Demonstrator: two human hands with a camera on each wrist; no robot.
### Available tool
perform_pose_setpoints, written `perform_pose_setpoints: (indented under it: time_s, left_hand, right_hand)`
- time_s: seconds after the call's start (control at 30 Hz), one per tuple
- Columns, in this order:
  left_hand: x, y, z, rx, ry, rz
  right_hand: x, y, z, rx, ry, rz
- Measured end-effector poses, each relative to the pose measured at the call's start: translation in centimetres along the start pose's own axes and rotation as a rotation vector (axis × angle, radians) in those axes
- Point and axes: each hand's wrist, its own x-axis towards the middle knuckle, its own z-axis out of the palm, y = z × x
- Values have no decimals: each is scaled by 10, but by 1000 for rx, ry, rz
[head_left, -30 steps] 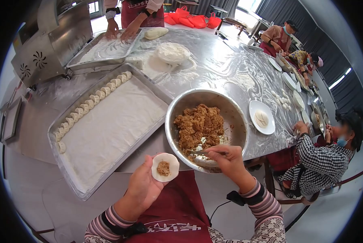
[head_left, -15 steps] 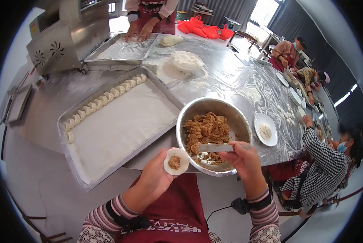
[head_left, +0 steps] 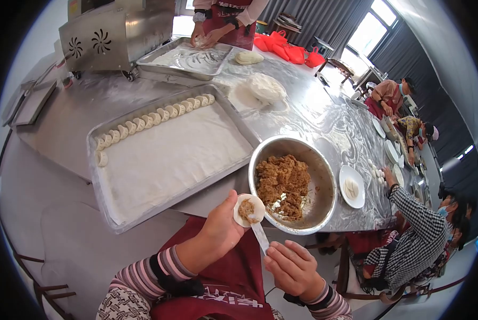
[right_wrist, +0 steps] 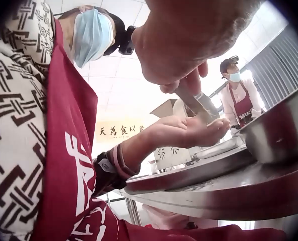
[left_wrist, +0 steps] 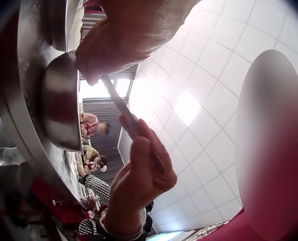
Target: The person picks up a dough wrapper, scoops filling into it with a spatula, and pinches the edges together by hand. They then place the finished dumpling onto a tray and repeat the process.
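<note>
"Wrapper (head_left: 258, 205), where is it?"
"On the left hand (head_left: 217, 226), palm up, fingers nearly flat beneath it, near the metal bowl (head_left: 322, 184)."
"And the right hand (head_left: 293, 268)?"
"Pinching a spatula (head_left: 260, 237) by its handle, the tip against the filling (head_left: 245, 207) on the wrapper."

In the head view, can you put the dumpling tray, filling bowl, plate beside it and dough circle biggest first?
1. Dumpling tray
2. Filling bowl
Plate and dough circle: too alike to rank.
</note>
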Motion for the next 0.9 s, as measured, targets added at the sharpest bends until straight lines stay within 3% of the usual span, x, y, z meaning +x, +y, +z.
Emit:
perform_pose_setpoints:
  time_s: [0.13,0.23,0.27,0.33,0.37,0.47,0.7,0.9]
  left_hand:
    - [-3,2,4,87,45,-19]
    - [-7,1,3,131,-7,-58]
    - [-9,2,3,129,-4,-55]
    - [-12,4,2,154,-131,-78]
    - [-13,5,2,155,-129,-80]
    - [-15,8,0,139,-181,-129]
    - [-15,9,-5,205,-179,-89]
    - [-17,9,-5,229,-218,-60]
  right_hand:
    - [9,1,-9,-56,20,-36]
    - [7,7,0,406,289,305]
    - [7,9,3,409,288,302]
    - [6,14,7,932,456,876]
    - [8,22,12,1161,573,1001]
    - [1,40,19,1369,627,1144]
    - [8,42,-5,1294,666,1097]
    - [1,52,11,1284,658,1129]
